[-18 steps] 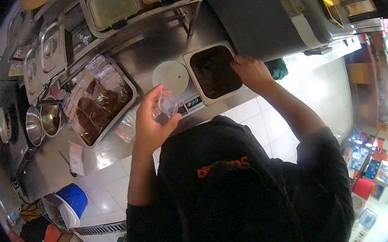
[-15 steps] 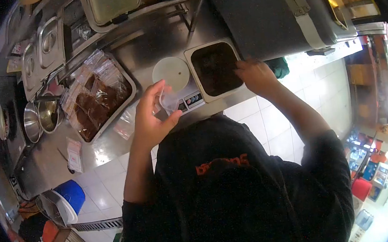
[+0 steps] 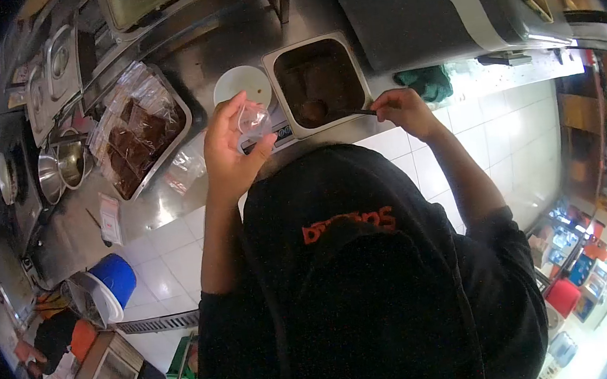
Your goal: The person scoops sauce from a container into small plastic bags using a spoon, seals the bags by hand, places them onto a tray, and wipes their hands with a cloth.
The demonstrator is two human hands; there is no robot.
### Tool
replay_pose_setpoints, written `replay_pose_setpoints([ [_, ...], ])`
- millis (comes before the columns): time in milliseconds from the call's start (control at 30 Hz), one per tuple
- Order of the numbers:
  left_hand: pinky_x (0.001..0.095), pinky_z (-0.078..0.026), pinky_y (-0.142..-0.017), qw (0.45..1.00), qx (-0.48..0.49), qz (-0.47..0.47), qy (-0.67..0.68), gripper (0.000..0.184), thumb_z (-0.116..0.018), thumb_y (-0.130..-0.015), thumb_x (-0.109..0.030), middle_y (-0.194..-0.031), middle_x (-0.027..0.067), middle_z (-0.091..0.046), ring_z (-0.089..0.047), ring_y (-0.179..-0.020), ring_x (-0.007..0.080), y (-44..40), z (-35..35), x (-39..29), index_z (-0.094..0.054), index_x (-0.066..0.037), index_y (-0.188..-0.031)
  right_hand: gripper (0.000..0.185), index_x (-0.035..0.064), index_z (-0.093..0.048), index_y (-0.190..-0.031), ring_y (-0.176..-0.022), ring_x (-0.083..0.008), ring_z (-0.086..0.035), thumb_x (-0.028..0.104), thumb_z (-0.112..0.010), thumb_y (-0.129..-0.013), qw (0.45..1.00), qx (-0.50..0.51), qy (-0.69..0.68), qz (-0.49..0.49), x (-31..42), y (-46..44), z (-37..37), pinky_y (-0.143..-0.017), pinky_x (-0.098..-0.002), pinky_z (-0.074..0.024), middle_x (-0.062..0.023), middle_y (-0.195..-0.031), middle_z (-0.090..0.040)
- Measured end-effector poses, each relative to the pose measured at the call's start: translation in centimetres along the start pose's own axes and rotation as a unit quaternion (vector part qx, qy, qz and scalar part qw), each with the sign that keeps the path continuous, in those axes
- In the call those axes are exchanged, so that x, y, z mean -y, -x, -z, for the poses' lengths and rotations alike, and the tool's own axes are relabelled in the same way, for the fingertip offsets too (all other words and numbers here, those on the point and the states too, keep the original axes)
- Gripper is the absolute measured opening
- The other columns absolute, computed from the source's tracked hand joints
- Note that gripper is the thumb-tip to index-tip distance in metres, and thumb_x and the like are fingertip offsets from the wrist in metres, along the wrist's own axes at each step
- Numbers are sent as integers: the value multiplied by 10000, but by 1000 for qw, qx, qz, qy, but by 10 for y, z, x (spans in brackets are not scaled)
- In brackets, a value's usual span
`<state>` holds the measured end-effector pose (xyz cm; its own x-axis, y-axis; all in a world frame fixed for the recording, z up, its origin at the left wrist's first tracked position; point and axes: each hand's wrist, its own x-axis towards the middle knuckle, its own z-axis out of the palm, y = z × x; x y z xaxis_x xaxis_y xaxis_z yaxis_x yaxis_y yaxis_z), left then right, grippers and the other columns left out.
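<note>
Between the fingers and thumb of my left hand is a small clear plastic cup, tilted, just in front of a round white bowl. The bowl appears to sit on a digital kitchen scale, whose buttons are partly covered. My right hand is closed around the dark handle of a spoon or ladle. Its round head lies down in the dark brown contents of a deep metal pan. That pan stands right of the bowl, close to the counter edge.
On the left a metal tray holds several zip bags of brown food. A large grey insulated box stands behind the pan, with a green cloth near it. A blue bucket stands on the floor; another person's hand shows at lower left.
My right hand has drawn back slightly from the pan's edge, and the spoon or ladle handle now shows. The whole view has shifted, and the cup's opening is more visible.
</note>
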<state>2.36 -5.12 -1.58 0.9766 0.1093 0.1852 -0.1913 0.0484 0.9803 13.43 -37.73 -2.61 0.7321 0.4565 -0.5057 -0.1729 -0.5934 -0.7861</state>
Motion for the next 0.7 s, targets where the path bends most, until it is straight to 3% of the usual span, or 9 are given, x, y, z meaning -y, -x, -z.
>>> replay_pose_setpoints([
  [233, 349, -464, -974, 999, -28, 12, -26, 725, -737, -751, 32, -1218, 139, -538, -554, -1149, 218, -7, -21, 4, -379, 7, -1381, 88, -18, -677, -917, -737, -99, -599, 4, -647, -837, 978, -74, -182, 64, -44, 8, -6, -678, -249, -484, -53, -821, -673],
  [333, 392, -445, -998, 999, -16, 20, -46, 740, -726, -763, 37, -1253, 148, -530, -526, -1209, 256, -9, -32, 8, -354, -14, -1400, 93, -23, -675, -918, -719, -98, -601, 5, -659, -831, 984, -115, -129, 43, -34, 14, -8, -654, -243, -485, -60, -804, -674],
  [433, 360, -473, -976, 999, -22, 10, -49, 700, -744, -745, 31, -1244, 168, -548, -552, -1168, 233, -13, -38, 18, -406, 11, -1357, 98, -20, -679, -917, -708, -98, -603, 26, -666, -832, 985, -139, -99, 35, -43, 11, -9, -644, -248, -490, -58, -805, -677],
  [533, 367, -483, -959, 998, 6, 12, -66, 732, -723, -750, 66, -1262, 155, -537, -537, -1195, 248, -17, -38, 26, -366, -12, -1384, 106, -14, -685, -917, -705, -93, -601, 45, -678, -829, 985, -160, -50, 32, -25, 20, -4, -645, -244, -489, -57, -794, -677],
  [700, 359, -489, -958, 997, 1, 15, -78, 716, -736, -742, 61, -1224, 158, -561, -561, -1152, 235, -27, -49, 22, -376, -5, -1357, 129, -6, -691, -905, -696, -82, -592, 75, -708, -807, 966, -220, -82, 107, 2, 35, 1, -637, -243, -481, -50, -791, -677],
])
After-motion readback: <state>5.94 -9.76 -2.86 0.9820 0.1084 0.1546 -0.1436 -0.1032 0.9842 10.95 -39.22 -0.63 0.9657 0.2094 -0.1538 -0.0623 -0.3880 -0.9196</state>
